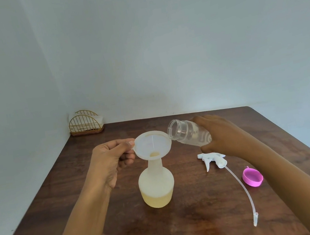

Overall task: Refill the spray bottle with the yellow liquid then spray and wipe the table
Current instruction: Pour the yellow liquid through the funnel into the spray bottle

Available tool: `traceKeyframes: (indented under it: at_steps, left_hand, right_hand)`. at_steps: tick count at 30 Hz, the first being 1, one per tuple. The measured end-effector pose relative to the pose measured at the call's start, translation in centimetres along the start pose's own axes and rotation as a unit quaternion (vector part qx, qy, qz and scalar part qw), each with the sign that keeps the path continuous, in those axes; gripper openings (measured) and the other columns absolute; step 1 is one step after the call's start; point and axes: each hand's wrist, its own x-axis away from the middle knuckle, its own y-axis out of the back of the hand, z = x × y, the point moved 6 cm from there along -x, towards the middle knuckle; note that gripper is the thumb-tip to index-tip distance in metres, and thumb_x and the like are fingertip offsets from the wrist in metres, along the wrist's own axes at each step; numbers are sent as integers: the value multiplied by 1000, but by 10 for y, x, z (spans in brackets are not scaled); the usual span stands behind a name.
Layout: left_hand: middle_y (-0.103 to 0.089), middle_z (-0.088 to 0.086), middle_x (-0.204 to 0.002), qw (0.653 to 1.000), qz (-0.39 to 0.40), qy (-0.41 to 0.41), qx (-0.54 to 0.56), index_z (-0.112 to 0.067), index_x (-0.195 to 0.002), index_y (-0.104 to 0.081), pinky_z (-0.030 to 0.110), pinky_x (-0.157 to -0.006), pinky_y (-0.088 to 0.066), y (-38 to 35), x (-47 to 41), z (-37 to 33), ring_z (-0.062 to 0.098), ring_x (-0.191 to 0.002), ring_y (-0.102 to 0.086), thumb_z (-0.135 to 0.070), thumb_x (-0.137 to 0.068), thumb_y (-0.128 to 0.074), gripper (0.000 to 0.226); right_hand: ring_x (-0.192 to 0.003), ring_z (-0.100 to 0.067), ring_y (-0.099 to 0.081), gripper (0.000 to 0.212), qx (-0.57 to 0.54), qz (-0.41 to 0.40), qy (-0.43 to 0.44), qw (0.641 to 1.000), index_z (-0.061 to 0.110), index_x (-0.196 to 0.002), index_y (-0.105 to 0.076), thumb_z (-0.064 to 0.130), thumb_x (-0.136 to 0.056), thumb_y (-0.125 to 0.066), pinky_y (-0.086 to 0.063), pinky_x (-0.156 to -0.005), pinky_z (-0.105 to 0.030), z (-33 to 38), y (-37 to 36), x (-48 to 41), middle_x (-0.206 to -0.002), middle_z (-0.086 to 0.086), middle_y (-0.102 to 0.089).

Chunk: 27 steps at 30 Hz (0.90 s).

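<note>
As the jar tips over the funnel: the right hand (220,135) has its fingers curled round the base end of the clear jar (190,134). The jar's open mouth sits at the right rim of the funnel (152,143), and it looks almost drained.
Left hand: the left hand (112,158) pinches the funnel's rim tab between thumb and curled fingers, steadying it.
Spray bottle: the spray bottle (157,186) stands upright near the middle of the desk (187,224) with the funnel seated in its neck. Yellow liquid (158,200) fills its lower part, and a small pool sits in the funnel's throat.
Risk, tipping: the wide funnel on the slim neck looks top-heavy, so a sideways tug from the pinching fingers could topple the bottle.
Risk, drips: lifting the funnel before its throat drains would likely trail liquid across the wood.
Risk, jar: its mouth is right at the rim, so a slip outward would send the last drops onto the desk.
Materials: the bottle and funnel are frosted, translucent plastic. The bottle has a round belly and a narrow neck. The jar is clear and smooth with a threaded mouth. The desk is dark, grained wood.
Loose parts: the white trigger head (212,158) and its long, thin dip tube (240,185) lie right of the bottle. A pink cap (252,178) lies further right.
Far left corner: a gold wire holder (85,123).
</note>
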Motion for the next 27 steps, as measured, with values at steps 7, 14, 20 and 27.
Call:
traceKeyframes:
  at_steps: [7, 14, 20, 27]
  left_hand:
    - [-62, 3, -53, 1000, -2, -1, -1, -3, -89, -71, 15, -42, -49, 0, 2, 0, 5, -42, -55, -4, -83, -65, 9]
    - [-62, 2, -52, 1000, 0, -4, 3, -3, -89, -71, 15, -43, -49, -1, 3, 0, 5, -43, -56, -5, -82, -66, 9]
    - [-62, 2, -52, 1000, -3, -5, 4, -3, -89, -71, 15, -42, -49, 0, 4, 0, 5, -42, -55, -5, -83, -66, 8]
    - [-62, 3, -51, 1000, -3, -2, 6, -5, -86, -71, 15, -42, -49, 0, 5, 0, 5, -42, -55, -4, -83, -65, 7]
  right_hand:
    - [-94, -8, -60, 55, -257, 35, -60, 964, 31, -114, -51, 19, -69, -79, -48, -82, -27, -13, 0, 6, -102, 13, -63]
    - [-91, -11, -67, 49, -457, 36, -47, 888, 26, -106, -57, 17, -63, -79, -52, -79, -28, -3, 3, 2, -89, 9, -70]
    - [-97, -11, -66, 57, -380, 6, -68, 922, 29, -113, -54, 26, -63, -83, -52, -90, -38, 2, -6, 7, -101, 9, -69]
    - [-76, -3, -55, 44, -157, -45, -36, 986, 29, -94, -48, 35, -62, -78, -42, -65, -24, 16, -25, 28, -86, 15, -58]
